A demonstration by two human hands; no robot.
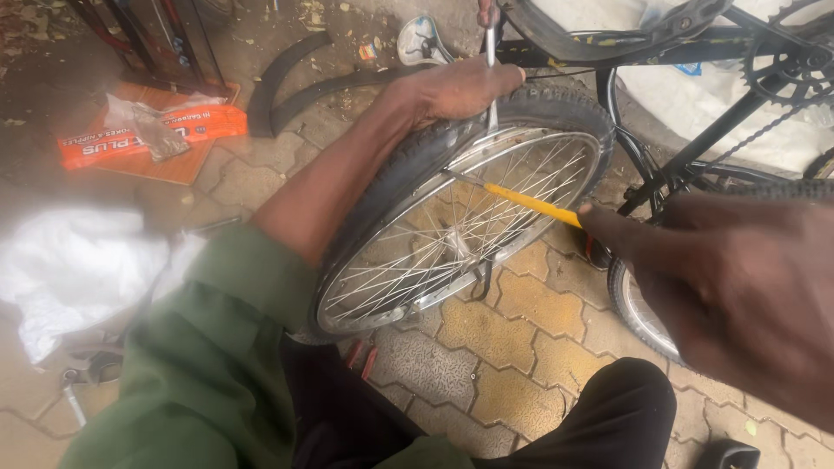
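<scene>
From the head camera, the ground is a pavement (512, 343) of interlocking yellowish and grey paving blocks, dusty and littered with small scraps near the top. At upper left an orange packet (130, 139) lies on a flat board, with dark strips of rubber (287, 82) curving just beside it. A white crumpled cloth (69, 278) sits at the left edge. A black bicycle frame (695, 139) stands at upper right with its chain ring showing, and a second, smaller wheel (638, 308) shows behind the right hand.

A bicycle wheel (452, 234) with a black tyre and a shiny spoked rim stands tilted in front of the person's knees, near the middle of the view. The left hand (456, 89), coming out of a green sleeve, lies over the top of the tyre with its fingers curled down around the tread, gripping it. A thin metal bar (492, 69) rises just beside those fingers, its lower end at the rim. The right hand (738, 287) is closed around the near end of a yellow-handled tool (530, 202), forefinger stretched along it; the tool crosses the spokes and its tip meets the rim under the left hand.
</scene>
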